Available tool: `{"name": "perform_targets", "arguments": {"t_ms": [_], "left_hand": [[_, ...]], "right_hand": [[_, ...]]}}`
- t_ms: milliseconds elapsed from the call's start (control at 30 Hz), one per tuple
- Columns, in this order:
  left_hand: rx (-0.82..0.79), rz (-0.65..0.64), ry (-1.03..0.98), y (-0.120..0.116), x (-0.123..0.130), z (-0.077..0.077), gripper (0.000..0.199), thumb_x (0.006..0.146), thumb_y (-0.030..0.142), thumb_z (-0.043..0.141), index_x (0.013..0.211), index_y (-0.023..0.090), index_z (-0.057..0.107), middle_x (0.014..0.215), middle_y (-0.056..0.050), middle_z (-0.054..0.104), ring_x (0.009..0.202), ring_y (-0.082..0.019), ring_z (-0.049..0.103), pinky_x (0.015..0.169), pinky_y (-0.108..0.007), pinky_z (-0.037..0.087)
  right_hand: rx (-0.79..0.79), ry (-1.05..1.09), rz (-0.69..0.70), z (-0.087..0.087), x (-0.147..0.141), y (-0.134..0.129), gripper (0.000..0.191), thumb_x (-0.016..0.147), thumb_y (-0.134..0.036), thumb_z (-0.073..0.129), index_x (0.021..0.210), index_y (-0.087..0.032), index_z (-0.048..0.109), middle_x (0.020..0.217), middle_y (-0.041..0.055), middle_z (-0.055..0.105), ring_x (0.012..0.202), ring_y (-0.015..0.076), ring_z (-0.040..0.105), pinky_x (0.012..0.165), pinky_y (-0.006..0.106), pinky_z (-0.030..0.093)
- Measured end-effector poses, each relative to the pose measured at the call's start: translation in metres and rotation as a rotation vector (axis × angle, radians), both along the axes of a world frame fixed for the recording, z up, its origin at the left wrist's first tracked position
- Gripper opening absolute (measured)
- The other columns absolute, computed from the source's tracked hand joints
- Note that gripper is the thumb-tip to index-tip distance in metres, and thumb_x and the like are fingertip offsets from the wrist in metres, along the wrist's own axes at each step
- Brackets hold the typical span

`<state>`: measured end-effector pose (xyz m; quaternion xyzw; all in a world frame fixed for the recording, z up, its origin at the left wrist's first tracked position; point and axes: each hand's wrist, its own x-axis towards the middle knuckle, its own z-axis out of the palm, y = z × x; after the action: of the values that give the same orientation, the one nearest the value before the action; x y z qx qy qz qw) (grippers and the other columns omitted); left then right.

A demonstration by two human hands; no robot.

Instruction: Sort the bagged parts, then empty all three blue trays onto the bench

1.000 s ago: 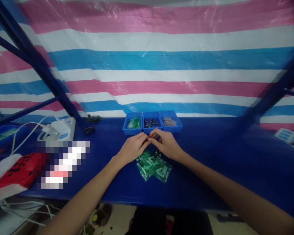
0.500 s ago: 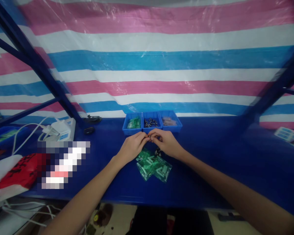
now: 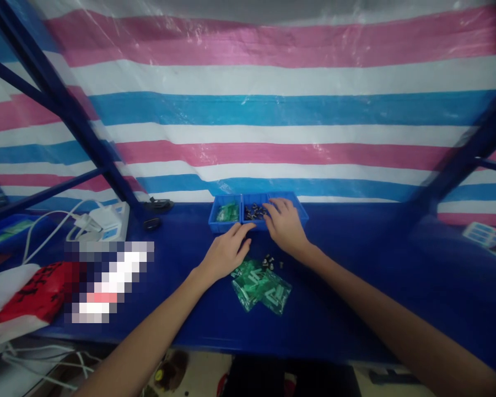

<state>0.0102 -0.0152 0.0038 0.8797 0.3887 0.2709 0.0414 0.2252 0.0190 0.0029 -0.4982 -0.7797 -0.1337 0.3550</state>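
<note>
My left hand (image 3: 227, 252) rests just in front of the blue bins, thumb and fingers apart, with nothing seen in it. My right hand (image 3: 288, 227) reaches over the front of the middle and right bins, fingers spread, its fingertips beside small black-and-silver metal parts (image 3: 254, 212) in the middle bin (image 3: 245, 221). Green packets (image 3: 227, 212) lie in the left bin (image 3: 217, 226). The right bin (image 3: 300, 207) is mostly covered by my hand. Between my forearms, green plastic packets with pale strips (image 3: 258, 286) lie on the table below a few loose metal parts (image 3: 268, 261).
On the left of the blue table (image 3: 182, 314) are a white power strip (image 3: 118, 223) with cables, a black object (image 3: 152, 224), and a red-and-white bag (image 3: 52, 286). Blue frame posts (image 3: 62, 110) rise at both sides before a striped sheet (image 3: 273, 105). A pale card (image 3: 488, 240) lies far right.
My hands were together, fingertips pinched at a small part; now they are apart. The right hand has moved up to the bins and opened. A loose part now shows right of the small pile.
</note>
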Motion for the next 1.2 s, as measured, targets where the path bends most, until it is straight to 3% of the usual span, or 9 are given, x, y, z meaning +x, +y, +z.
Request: {"name": "perform_targets", "arguments": {"t_ms": [67, 167, 300, 400, 533, 700, 933, 1067, 1200], "left_hand": [[0.018, 0.006, 0.022, 0.001, -0.001, -0.001, 0.032, 0.104, 0.026, 0.041, 0.134, 0.024, 0.051, 0.116, -0.007, 0.060, 0.094, -0.019, 0.065, 0.080, -0.032, 0.055], [0.031, 0.011, 0.042, 0.003, -0.003, -0.003, 0.026, 0.104, 0.026, 0.040, 0.124, 0.023, 0.057, 0.113, -0.006, 0.060, 0.093, -0.018, 0.065, 0.081, -0.031, 0.054], [0.026, 0.011, 0.065, 0.004, -0.004, -0.003, 0.022, 0.104, 0.025, 0.042, 0.116, 0.023, 0.060, 0.108, -0.005, 0.060, 0.092, -0.017, 0.065, 0.081, -0.029, 0.054], [0.024, 0.004, 0.072, 0.004, -0.004, -0.004, 0.021, 0.103, 0.025, 0.043, 0.114, 0.022, 0.061, 0.107, -0.004, 0.061, 0.092, -0.017, 0.065, 0.078, -0.028, 0.054], [0.021, -0.019, 0.087, 0.003, -0.004, -0.004, 0.021, 0.103, 0.024, 0.044, 0.113, 0.022, 0.062, 0.107, -0.004, 0.061, 0.090, -0.016, 0.064, 0.075, -0.027, 0.053], [0.016, -0.033, 0.089, 0.003, -0.003, -0.004, 0.021, 0.102, 0.023, 0.044, 0.112, 0.021, 0.062, 0.107, -0.004, 0.061, 0.089, -0.017, 0.064, 0.072, -0.027, 0.052], [0.005, -0.056, 0.088, 0.004, -0.003, -0.004, 0.021, 0.102, 0.023, 0.044, 0.111, 0.021, 0.062, 0.105, -0.005, 0.061, 0.088, -0.017, 0.064, 0.073, -0.028, 0.052], [0.000, -0.047, 0.082, 0.004, -0.003, -0.003, 0.020, 0.102, 0.022, 0.044, 0.111, 0.021, 0.062, 0.104, -0.005, 0.060, 0.089, -0.017, 0.064, 0.074, -0.028, 0.051], [0.006, -0.043, 0.097, 0.001, -0.002, -0.001, 0.013, 0.100, 0.026, 0.050, 0.104, 0.021, 0.061, 0.098, -0.003, 0.059, 0.083, -0.016, 0.061, 0.070, -0.027, 0.049]], "right_hand": [[0.005, -0.016, 0.029, 0.001, 0.005, -0.005, 0.030, 0.099, -0.018, 0.046, 0.124, -0.013, 0.063, 0.130, 0.0194, 0.061, 0.123, 0.0361, 0.048, 0.098, 0.051, 0.042], [-0.079, 0.035, 0.162, 0.008, 0.010, -0.017, 0.024, 0.099, -0.016, 0.045, 0.110, -0.014, 0.066, 0.107, 0.0153, 0.068, 0.104, 0.0287, 0.059, 0.091, 0.042, 0.046], [-0.507, 0.054, 0.372, 0.018, 0.009, -0.028, 0.011, 0.093, -0.017, 0.058, 0.095, -0.016, 0.068, 0.073, 0.0021, 0.067, 0.067, 0.0164, 0.061, 0.066, 0.028, 0.045], [-0.726, -0.013, 0.459, 0.022, 0.011, -0.030, 0.009, 0.086, -0.020, 0.069, 0.094, -0.017, 0.070, 0.078, 0.0011, 0.069, 0.068, 0.0147, 0.062, 0.065, 0.026, 0.044], [-0.826, -0.075, 0.529, 0.024, 0.018, -0.029, 0.019, 0.082, -0.023, 0.073, 0.101, -0.018, 0.072, 0.094, 0.0049, 0.070, 0.077, 0.0157, 0.062, 0.068, 0.026, 0.047], [-0.835, 0.000, 0.573, 0.022, 0.018, -0.029, 0.007, 0.084, -0.018, 0.070, 0.089, -0.020, 0.073, 0.080, 0.0017, 0.068, 0.069, 0.0150, 0.062, 0.062, 0.025, 0.048], [-0.734, 0.035, 0.647, 0.017, 0.010, -0.033, 0.015, 0.084, -0.009, 0.065, 0.085, -0.021, 0.074, 0.079, -0.0001, 0.064, 0.068, 0.0128, 0.060, 0.062, 0.024, 0.046], [-0.600, 0.028, 0.582, 0.012, 0.004, -0.034, 0.015, 0.084, -0.006, 0.064, 0.084, -0.018, 0.071, 0.079, 0.0001, 0.060, 0.071, 0.0132, 0.058, 0.067, 0.025, 0.044], [-0.532, 0.204, 0.477, 0.007, -0.005, -0.035, 0.012, 0.086, -0.006, 0.061, 0.084, -0.016, 0.068, 0.075, -0.0003, 0.062, 0.066, 0.0125, 0.057, 0.065, 0.026, 0.043]]}}
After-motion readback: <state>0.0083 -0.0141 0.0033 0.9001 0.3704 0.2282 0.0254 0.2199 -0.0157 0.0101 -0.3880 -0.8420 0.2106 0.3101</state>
